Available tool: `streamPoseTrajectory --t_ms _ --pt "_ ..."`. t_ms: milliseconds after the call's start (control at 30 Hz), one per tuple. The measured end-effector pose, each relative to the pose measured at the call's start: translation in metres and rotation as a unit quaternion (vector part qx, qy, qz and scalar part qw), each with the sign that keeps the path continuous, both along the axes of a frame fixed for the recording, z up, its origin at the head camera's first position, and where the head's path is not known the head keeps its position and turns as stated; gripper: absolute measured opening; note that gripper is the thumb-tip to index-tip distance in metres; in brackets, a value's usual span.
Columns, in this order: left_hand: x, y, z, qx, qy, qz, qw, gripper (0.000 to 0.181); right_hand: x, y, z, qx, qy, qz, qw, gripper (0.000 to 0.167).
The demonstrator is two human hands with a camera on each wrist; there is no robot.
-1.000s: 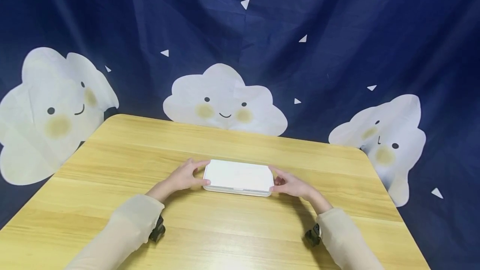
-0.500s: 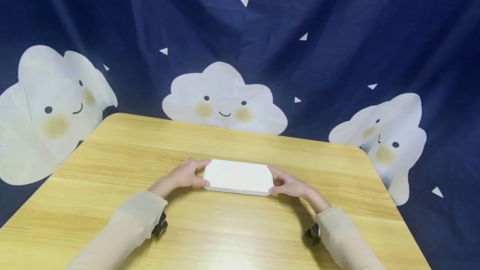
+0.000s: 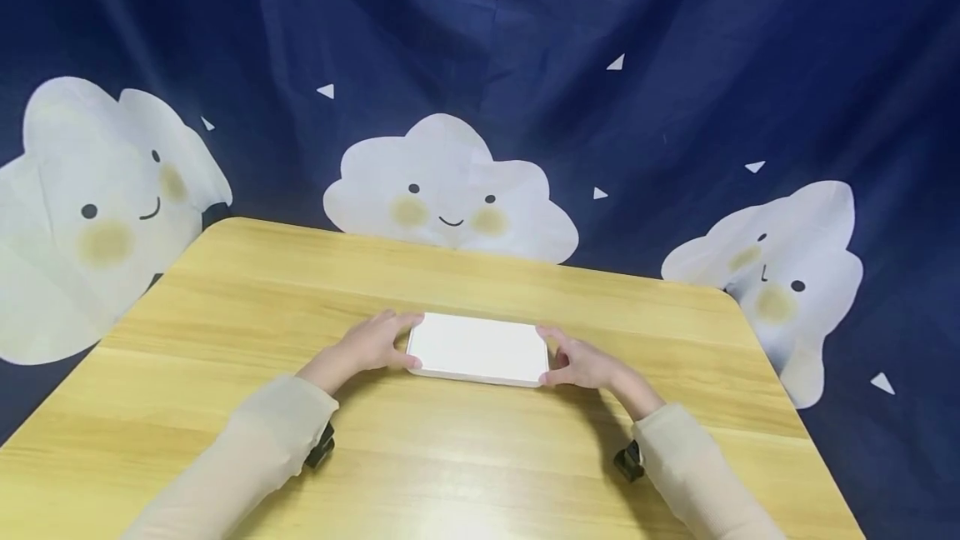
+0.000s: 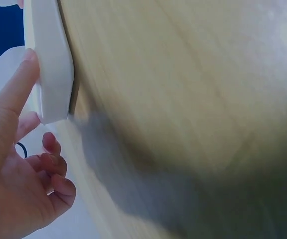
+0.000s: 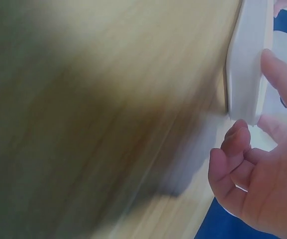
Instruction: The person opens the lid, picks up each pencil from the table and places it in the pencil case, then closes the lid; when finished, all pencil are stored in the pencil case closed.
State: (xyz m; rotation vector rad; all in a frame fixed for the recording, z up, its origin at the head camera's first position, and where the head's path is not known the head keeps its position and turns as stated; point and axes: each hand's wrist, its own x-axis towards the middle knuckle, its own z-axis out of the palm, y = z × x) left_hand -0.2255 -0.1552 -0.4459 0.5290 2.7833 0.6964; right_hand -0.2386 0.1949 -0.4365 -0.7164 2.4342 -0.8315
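Note:
A flat white rectangular case (image 3: 478,348) lies at the middle of the wooden table, its long side across my view. My left hand (image 3: 369,343) pinches its left end, thumb at the near corner and index finger at the far one. At the right end my right hand (image 3: 588,362) grips the two corners the same way. In the left wrist view, the case's sloping side wall (image 4: 53,64) shows under the thumb, and the other fingers curl free of it. The right wrist view shows the opposite end of the case (image 5: 245,64), low against the tabletop.
The wooden table (image 3: 465,457) has rounded far corners. Behind it hangs a dark blue curtain (image 3: 420,32) printed with white smiling clouds and small triangles. A small black device (image 3: 322,446) sits at the left cuff, and another device (image 3: 628,461) at the right.
One second ago the case's near edge showed a seam and a small tab; now that edge looks plain. Both hands keep their hold on the ends. The head view has tilted slightly.

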Motion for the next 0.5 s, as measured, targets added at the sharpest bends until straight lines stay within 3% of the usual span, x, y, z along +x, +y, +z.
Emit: streamPoseTrajectory --t_ms 233,500 --pt "-0.001 0.002 -0.007 0.003 0.0 -0.017 0.9999 0.079 0.006 0.005 -0.014 -0.004 -0.007 -0.008 0.9999 0.082" --pt "-0.002 0.005 -0.012 0.008 -0.007 -0.01 0.9999 0.08 0.004 0.009 -0.015 -0.014 -0.003 -0.004 0.9999 0.082"
